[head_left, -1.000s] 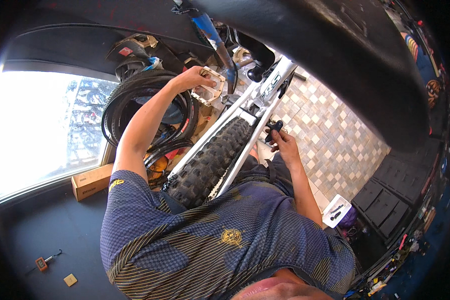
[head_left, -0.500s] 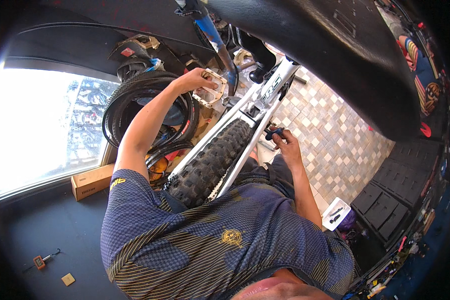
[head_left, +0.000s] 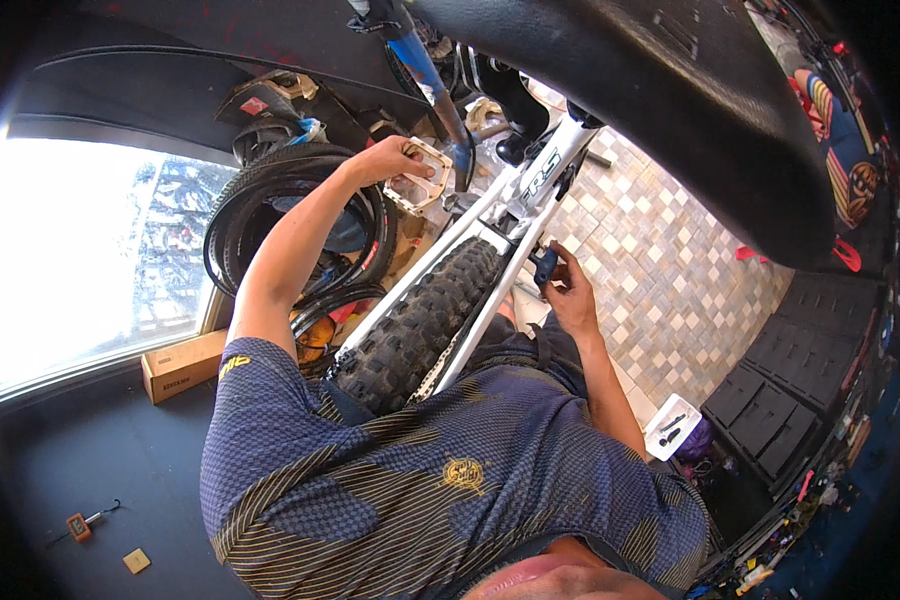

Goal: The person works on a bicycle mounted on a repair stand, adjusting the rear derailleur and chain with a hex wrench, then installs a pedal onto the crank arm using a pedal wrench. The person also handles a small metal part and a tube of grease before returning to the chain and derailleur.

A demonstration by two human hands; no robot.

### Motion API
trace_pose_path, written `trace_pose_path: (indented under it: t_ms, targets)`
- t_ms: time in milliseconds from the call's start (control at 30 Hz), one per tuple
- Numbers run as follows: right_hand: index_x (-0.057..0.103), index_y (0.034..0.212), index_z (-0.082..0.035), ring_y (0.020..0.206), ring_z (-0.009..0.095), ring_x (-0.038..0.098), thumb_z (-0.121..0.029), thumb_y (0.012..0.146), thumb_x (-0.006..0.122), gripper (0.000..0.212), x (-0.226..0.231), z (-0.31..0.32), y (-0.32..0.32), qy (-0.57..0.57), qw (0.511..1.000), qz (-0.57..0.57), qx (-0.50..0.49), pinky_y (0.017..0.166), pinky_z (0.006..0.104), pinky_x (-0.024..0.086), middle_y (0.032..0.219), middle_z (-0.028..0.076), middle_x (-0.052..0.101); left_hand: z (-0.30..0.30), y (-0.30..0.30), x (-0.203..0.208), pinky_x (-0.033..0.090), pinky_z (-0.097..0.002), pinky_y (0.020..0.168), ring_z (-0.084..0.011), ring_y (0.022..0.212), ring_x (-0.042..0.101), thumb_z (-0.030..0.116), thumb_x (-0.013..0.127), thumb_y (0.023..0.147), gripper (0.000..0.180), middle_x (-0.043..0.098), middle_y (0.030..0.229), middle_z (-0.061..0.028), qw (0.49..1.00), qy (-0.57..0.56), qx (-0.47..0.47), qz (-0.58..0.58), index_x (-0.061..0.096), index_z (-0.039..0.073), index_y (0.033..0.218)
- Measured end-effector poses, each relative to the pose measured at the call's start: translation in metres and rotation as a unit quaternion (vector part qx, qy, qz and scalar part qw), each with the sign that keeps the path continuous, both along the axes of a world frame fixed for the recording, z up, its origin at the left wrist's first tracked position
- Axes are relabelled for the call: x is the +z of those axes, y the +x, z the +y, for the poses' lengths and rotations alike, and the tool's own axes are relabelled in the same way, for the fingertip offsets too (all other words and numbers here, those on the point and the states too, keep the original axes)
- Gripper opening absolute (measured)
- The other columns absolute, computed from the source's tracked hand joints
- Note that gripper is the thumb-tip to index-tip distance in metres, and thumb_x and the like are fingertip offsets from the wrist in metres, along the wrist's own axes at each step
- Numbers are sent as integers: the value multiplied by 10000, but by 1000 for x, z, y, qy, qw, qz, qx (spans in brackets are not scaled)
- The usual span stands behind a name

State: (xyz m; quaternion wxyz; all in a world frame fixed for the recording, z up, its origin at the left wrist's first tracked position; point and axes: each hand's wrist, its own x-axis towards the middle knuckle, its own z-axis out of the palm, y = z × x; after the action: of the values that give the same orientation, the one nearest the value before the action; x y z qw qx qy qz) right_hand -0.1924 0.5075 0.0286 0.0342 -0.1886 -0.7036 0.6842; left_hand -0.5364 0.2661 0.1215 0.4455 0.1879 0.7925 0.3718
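Observation:
My left hand point(head_left: 382, 162) is closed on the rim of a pale, cage-like bicycle pedal point(head_left: 418, 180), beyond the left side of a white bicycle frame point(head_left: 538, 185). My right hand point(head_left: 573, 296) pinches a dark blue tool handle point(head_left: 546, 264) on the right side of that frame. The far end of the tool is too small to make out. Between the two arms runs the knobbly rear tyre point(head_left: 420, 335), set between the white stays. A large black saddle point(head_left: 650, 110) hangs across the top right and hides part of the bike.
Stacked tyres point(head_left: 235, 225) and a blue tube point(head_left: 415, 60) lie beyond my left arm. A cardboard box point(head_left: 182, 366) stands by the bright window. To the right are a tiled floor point(head_left: 660, 260), a white tray point(head_left: 673, 425) with small dark parts, and black drawers point(head_left: 770, 400).
The dark blue handle has turned from lying crosswise to pointing more upright, and my right fingers have shifted with it. My left hand stays on the pedal.

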Motion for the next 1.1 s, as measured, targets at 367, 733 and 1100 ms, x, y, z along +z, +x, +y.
trace_pose_path:
  t_ms: [367, 733, 1100]
  targets:
    - [646, 1147, -66, 1096, 380, 557, -84, 735, 753, 427, 30, 2, -16, 361, 925, 111, 42, 965, 425, 469, 1102, 178, 596, 2, 3, 6, 329, -245, 486, -48, 547, 450, 170, 807, 820, 310, 471, 643, 66, 1000, 10, -1, 3, 529, 98, 705]
    - [569, 779, -15, 735, 420, 566, -115, 740, 669, 146, -5, -1, -47, 275, 934, 207, 99, 692, 481, 464, 754, 205, 573, 4, 3, 0, 375, -245, 496, -61, 561, 501, 209, 774, 842, 223, 601, 712, 28, 999, 4, 26, 30, 704, 20, 938]
    - [577, 740, -14, 668, 427, 552, -129, 743, 647, 134, -14, -5, -46, 172, 969, 137, 116, 625, 472, 449, 684, 215, 545, 6, 9, 5, 446, -249, 535, -67, 622, 563, 156, 724, 828, 160, 611, 734, 16, 996, -32, 74, 40, 665, 9, 852]
